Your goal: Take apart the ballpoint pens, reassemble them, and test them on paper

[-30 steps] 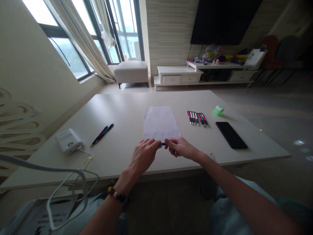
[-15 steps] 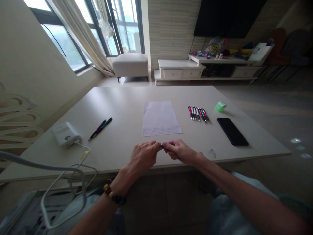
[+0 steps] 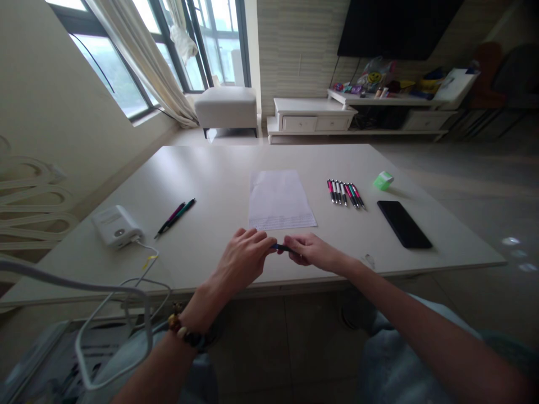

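Between my two hands, near the table's front edge, is a blue and black pen (image 3: 283,247). My left hand (image 3: 248,253) is closed on its blue end, and my right hand (image 3: 310,251) grips the dark end. Much of the pen is hidden by the fingers. Just beyond the hands lies a white sheet of paper (image 3: 280,196) with lines of writing along its near edge. A row of several pens (image 3: 345,193) lies to the right of the sheet. Two more pens, one purple (image 3: 172,217) and one green (image 3: 181,214), rest side by side on the left.
On the white table (image 3: 219,174), a black phone (image 3: 404,224) and a small green container (image 3: 383,180) sit at the right. A white power adapter (image 3: 118,225) with a cable (image 3: 147,266) stands at the left. Something small and clear (image 3: 369,260) lies by the front edge.
More of the pen shows between the hands now, its dark part visible at the right fingers. The right hand has turned slightly, and the view has shifted a little.
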Motion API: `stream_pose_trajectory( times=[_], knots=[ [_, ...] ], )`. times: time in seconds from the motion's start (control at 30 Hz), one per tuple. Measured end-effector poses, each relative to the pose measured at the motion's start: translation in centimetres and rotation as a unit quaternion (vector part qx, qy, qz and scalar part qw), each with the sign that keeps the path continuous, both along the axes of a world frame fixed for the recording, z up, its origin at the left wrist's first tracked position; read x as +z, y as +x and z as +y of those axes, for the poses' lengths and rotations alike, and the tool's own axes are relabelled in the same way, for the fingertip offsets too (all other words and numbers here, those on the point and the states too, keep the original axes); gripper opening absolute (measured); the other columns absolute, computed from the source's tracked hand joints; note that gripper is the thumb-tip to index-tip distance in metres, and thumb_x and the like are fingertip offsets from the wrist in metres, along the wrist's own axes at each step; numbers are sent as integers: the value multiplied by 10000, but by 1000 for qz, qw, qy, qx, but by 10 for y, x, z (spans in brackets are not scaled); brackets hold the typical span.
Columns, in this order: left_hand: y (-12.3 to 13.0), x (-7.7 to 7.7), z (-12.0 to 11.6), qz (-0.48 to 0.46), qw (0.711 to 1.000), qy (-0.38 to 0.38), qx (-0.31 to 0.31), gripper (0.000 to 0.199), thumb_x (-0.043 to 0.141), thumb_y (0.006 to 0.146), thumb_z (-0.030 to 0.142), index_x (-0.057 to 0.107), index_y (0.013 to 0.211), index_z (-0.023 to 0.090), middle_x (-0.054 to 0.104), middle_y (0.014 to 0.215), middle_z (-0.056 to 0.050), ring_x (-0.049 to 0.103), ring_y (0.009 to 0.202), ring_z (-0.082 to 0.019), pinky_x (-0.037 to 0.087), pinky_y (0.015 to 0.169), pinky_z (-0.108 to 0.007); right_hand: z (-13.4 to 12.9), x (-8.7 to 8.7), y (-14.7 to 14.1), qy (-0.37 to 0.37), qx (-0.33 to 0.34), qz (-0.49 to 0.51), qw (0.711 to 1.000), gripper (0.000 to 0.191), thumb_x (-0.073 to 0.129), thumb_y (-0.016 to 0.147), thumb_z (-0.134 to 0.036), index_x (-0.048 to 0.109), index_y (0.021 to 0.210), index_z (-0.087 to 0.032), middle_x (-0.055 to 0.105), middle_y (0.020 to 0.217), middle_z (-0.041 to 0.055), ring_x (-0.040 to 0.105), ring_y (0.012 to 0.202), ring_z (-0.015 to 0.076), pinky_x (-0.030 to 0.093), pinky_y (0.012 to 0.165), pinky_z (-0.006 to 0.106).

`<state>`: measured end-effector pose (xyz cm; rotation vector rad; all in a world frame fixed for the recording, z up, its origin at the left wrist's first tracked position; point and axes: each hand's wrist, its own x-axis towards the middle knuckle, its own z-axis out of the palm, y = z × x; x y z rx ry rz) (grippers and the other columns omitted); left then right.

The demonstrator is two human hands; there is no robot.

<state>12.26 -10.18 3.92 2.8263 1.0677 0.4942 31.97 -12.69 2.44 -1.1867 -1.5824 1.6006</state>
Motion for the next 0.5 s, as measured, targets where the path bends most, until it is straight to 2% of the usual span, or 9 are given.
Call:
stream_pose_trajectory(
  times=[0.07, 0.13, 0.2, 0.27, 0.37, 0.43, 0.5],
  knots=[
    [1, 0, -1, 26, 998, 52, -30, 186, 436, 890, 179, 614, 911, 230, 612, 810, -27, 517, 795, -165, 342, 739, -311, 0, -3, 2, -134, 31, 83, 987, 542, 396, 858, -614, 605, 858, -115, 346, 513, -58, 284, 436, 65, 209, 412, 205],
    [2, -2, -3, 38, 995, 84, -46, 211, 436, 853, 107, 606, 901, 221, 593, 797, -30, 502, 775, -166, 338, 729, -319, -1, -6, 2, -218, 49, 163, 961, 452, 472, 853, -559, 580, 842, -120, 246, 511, -91, 191, 422, 49, 142, 395, 192],
    [2, -6, -6, 46, 992, 103, -50, 223, 440, 814, 68, 602, 879, 207, 578, 773, -32, 491, 746, -166, 338, 703, -320, -4, -10, 1, -257, 58, 211, 941, 353, 557, 829, -487, 544, 785, -137, 180, 518, -106, 125, 427, 46, 98, 388, 191],
    [2, -8, -10, 53, 992, 110, -42, 210, 452, 787, 64, 600, 852, 199, 571, 746, -28, 484, 707, -165, 337, 666, -315, -6, -11, -1, -261, 54, 217, 939, 332, 584, 811, -466, 515, 744, -148, 182, 509, -109, 110, 425, 47, 85, 382, 200],
    [2, -5, -16, 58, 995, 79, -26, 205, 455, 778, 81, 613, 825, 203, 580, 724, -17, 495, 670, -156, 330, 627, -294, -10, -10, -7, -188, 23, 169, 967, 347, 534, 832, -481, 506, 714, -156, 207, 471, -109, 127, 416, 52, 110, 390, 213],
    [0, -1, -17, 48, 999, 17, -13, 218, 435, 816, 121, 632, 831, 215, 600, 734, -10, 512, 659, -143, 323, 607, -273, -11, -7, -11, -81, 0, 90, 993, 348, 487, 864, -454, 524, 691, -154, 258, 455, -91, 195, 418, 61, 169, 412, 218],
    [-1, 0, -14, 17, 996, -88, 10, 237, 418, 862, 200, 651, 820, 216, 608, 717, -1, 511, 627, -126, 312, 578, -250, -12, -5, -13, 65, -10, -19, 998, 316, 467, 888, -369, 567, 688, -146, 393, 488, -48, 332, 466, 78, 261, 469, 225]
  ],
)
